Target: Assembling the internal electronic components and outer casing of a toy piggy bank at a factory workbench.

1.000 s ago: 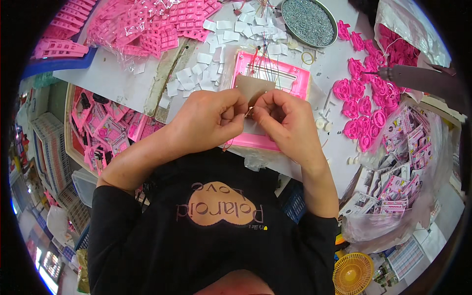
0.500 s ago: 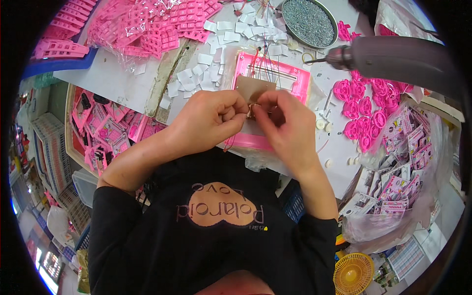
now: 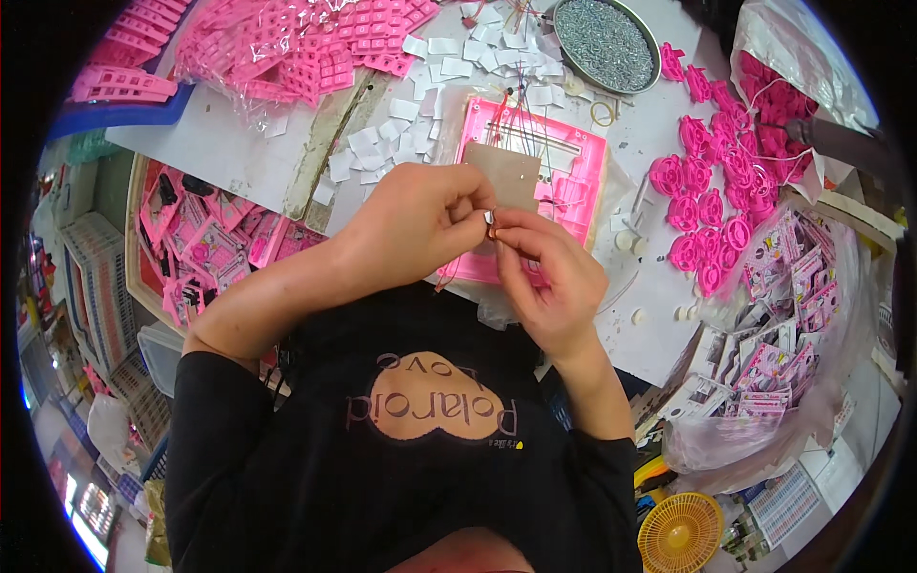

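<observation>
Fingertips of my left hand (image 3: pixel 420 224) and my right hand (image 3: pixel 554 272) meet in a pinch over a pink plastic housing (image 3: pixel 594 158). Between them is a small part, white and shiny on top with a copper-brown bit (image 3: pixel 491 225) below; its exact kind is too small to make out. Under the hands, a flat brown board (image 3: pixel 503 172) rests on the housing. Thin red, black and blue wires (image 3: pixel 521 119) run from behind the board across the housing's far side.
A round tin of screws (image 3: pixel 607 43) stands at the back. White paper pieces (image 3: pixel 382 143) lie left of the housing, pink ring-shaped parts (image 3: pixel 707 205) to its right. The electric screwdriver (image 3: pixel 841 141) hangs at the right edge. A bag of printed cards (image 3: pixel 793 315) sits at right.
The hanging screwdriver has swung away to the right. My right hand has shifted slightly lower and left, and the small part now shows between the fingertips.
</observation>
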Demonstrator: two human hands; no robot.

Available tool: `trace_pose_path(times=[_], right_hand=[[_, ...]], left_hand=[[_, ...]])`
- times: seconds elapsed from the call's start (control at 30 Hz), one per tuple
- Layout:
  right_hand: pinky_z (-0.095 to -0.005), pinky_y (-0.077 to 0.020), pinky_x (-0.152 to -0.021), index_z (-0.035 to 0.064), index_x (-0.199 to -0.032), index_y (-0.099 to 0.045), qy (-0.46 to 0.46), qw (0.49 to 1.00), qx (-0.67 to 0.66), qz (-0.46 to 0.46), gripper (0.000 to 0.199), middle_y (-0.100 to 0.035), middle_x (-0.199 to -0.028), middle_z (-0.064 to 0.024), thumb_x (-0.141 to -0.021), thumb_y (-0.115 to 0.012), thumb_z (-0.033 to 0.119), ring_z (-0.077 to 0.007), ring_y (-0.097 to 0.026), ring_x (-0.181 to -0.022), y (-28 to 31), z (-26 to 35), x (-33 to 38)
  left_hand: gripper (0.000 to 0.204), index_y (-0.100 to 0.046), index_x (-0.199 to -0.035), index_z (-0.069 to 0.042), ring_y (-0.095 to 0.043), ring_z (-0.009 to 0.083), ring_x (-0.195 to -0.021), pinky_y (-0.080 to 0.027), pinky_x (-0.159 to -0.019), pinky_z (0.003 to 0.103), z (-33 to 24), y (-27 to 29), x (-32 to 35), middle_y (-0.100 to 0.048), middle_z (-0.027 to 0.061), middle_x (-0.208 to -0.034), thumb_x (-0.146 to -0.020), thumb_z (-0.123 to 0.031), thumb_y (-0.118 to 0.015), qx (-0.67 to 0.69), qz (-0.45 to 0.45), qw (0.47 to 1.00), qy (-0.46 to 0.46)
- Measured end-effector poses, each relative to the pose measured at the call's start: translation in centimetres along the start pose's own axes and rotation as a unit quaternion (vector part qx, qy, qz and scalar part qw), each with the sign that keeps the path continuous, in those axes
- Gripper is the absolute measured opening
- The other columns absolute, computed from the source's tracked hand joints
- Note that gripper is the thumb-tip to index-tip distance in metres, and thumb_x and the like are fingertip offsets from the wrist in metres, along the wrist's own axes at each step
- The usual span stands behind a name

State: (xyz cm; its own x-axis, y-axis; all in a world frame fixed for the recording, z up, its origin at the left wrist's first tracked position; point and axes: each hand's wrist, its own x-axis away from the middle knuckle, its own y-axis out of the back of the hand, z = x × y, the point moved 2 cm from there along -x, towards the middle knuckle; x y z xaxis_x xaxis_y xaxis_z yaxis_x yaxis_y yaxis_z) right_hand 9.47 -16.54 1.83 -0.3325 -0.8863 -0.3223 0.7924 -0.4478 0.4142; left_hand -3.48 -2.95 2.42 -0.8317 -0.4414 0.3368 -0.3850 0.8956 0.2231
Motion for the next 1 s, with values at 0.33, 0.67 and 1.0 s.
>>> trace_pose_path(times=[0.33, 0.67, 1.0], right_hand=[[-0.0339, -0.0537, -0.066, 0.0014, -0.092, -0.07, 0.14, 0.973, 0.17, 0.063, 0.024, -0.067, -0.106, -0.0093, -0.07, -0.078, 0.002, -0.0277, -0.065, -0.087, 0.0, -0.1, 0.0], [-0.0355, -0.0493, -0.067, 0.0021, -0.082, -0.07, 0.154, 0.952, 0.242, 0.108, 0.015, -0.061, -0.095, -0.0057, -0.07, -0.074, 0.009, -0.0257, -0.057, -0.087, -0.9, 0.1, -0.1], [-0.0395, -0.0424, -0.075, 0.0096, -0.103, -0.076, 0.041, 0.922, 0.302, 0.237, 0.032, -0.061, -0.095, -0.0051, -0.072, -0.073, 0.004, -0.0265, -0.053, -0.088, 0.1, 2.3, -0.3]], left_hand=[[0.02, -0.064, -0.11, -0.001, -0.067, 0.0133, -0.07, -0.052, -0.063, 0.029, 0.2, 0.4, 0.2, -0.068, 0.0055, -0.079, -0.091, -0.006, -0.067, 0.018, 0.04, 0.998, -0.045], [0.021, -0.06, -0.106, -0.005, -0.064, 0.0375, -0.082, -0.052, -0.069, 0.045, 1.5, -0.5, 1.0, -0.064, 0.0137, -0.089, -0.087, -0.006, -0.068, -0.218, -0.044, 0.94, -0.259], [0.024, -0.06, -0.111, -0.002, -0.063, 0.0198, -0.071, -0.05, -0.064, 0.032, 0.9, 1.2, 0.5, -0.064, 0.0059, -0.084, -0.088, -0.003, -0.068, -0.067, -0.041, 0.992, -0.101]])
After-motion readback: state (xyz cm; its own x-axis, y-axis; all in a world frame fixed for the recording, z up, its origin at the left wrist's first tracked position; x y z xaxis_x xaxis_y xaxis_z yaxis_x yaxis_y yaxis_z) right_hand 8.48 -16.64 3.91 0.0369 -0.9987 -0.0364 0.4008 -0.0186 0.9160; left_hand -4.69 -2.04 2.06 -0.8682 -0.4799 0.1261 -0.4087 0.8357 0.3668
